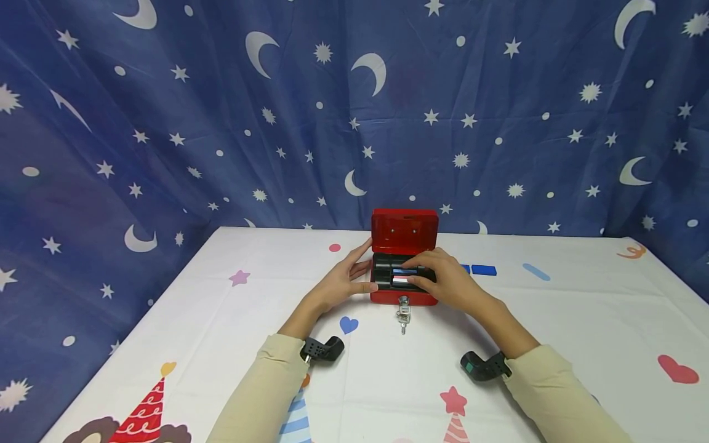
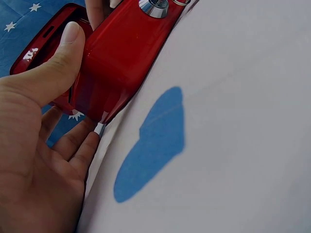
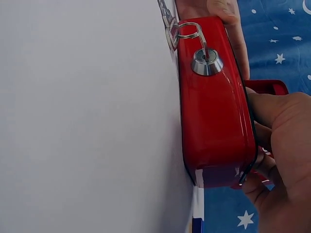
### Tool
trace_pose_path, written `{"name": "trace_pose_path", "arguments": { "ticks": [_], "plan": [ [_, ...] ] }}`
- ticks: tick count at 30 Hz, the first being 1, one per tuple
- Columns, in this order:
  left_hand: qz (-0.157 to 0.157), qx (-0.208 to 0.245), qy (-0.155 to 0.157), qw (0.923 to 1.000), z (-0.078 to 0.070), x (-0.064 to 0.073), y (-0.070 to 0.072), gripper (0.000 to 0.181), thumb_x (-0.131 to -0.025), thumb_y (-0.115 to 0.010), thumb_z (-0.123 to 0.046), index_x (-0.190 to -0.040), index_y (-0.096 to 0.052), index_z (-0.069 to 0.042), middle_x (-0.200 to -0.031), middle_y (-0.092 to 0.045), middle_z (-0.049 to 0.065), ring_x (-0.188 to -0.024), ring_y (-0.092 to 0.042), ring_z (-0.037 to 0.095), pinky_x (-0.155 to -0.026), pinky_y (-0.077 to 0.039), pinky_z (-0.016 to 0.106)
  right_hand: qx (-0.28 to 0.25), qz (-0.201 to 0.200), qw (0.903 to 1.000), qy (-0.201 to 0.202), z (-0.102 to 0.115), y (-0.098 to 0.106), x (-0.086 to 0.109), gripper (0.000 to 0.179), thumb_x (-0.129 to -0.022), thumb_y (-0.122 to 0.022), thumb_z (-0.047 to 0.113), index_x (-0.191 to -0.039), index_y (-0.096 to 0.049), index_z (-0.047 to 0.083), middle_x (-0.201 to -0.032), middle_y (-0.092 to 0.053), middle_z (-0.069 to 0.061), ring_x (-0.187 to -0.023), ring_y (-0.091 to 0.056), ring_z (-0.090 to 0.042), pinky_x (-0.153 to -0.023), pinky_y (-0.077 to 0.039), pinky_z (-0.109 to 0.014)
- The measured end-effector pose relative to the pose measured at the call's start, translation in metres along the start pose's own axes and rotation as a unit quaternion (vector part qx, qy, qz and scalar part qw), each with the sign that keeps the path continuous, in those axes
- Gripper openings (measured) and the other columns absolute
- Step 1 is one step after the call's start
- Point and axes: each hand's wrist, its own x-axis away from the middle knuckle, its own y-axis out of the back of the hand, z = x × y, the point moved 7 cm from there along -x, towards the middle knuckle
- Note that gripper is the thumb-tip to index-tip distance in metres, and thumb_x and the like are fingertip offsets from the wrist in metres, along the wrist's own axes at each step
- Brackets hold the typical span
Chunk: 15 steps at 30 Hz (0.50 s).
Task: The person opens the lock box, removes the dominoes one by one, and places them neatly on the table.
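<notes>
A small red cash box (image 1: 402,298) stands on the table with its lid (image 1: 404,231) raised at the back. A black tray (image 1: 382,271) sits inside, with blue and white-pink strips showing at its middle. My left hand (image 1: 335,286) grips the left end, thumb over the rim and fingers along the side. Over the tray's right half, my right hand (image 1: 451,280) pinches at its middle part, index finger and thumb on either side; the right wrist view hides these fingertips behind the box wall. Keys (image 3: 171,31) hang on a ring from the front lock (image 3: 207,62).
Right of the box lies a small blue block (image 1: 484,270), with another partly hidden by the right hand. A white cloth (image 1: 388,381) printed with hearts, stars and party hats covers the table. A blue curtain (image 1: 310,123) with moons and stars hangs behind it.
</notes>
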Motion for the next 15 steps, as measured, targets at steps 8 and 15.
{"name": "trace_pose_path", "arguments": {
  "ticks": [8, 15],
  "plan": [
    [0.000, -0.004, 0.000, 1.0000, -0.0003, -0.0002, 0.0001, 0.095, -0.079, -0.078, -0.013, -0.150, -0.022, -0.042, -0.155, -0.025, -0.004, -0.133, -0.041, 0.018, -0.107, -0.035, 0.034, -0.005, 0.016, 0.9992, -0.036, -0.0043, -0.0030, -0.0012, 0.031, -0.089, -0.069, 0.019, -0.119, -0.069, 0.013, -0.110, -0.062, -0.009, -0.102, -0.050, -0.026, -0.085, -0.049, -0.049],
    [0.000, -0.006, 0.001, 1.0000, 0.0003, -0.0003, 0.0003, 0.095, -0.079, -0.077, -0.011, -0.151, -0.022, -0.040, -0.155, -0.025, -0.004, -0.132, -0.041, 0.017, -0.107, -0.035, 0.032, -0.004, 0.020, 0.9989, -0.041, -0.0038, -0.0038, -0.0018, 0.030, -0.089, -0.069, 0.019, -0.118, -0.069, 0.015, -0.102, -0.059, -0.006, -0.094, -0.049, -0.023, -0.076, -0.048, -0.039]
  ]
}}
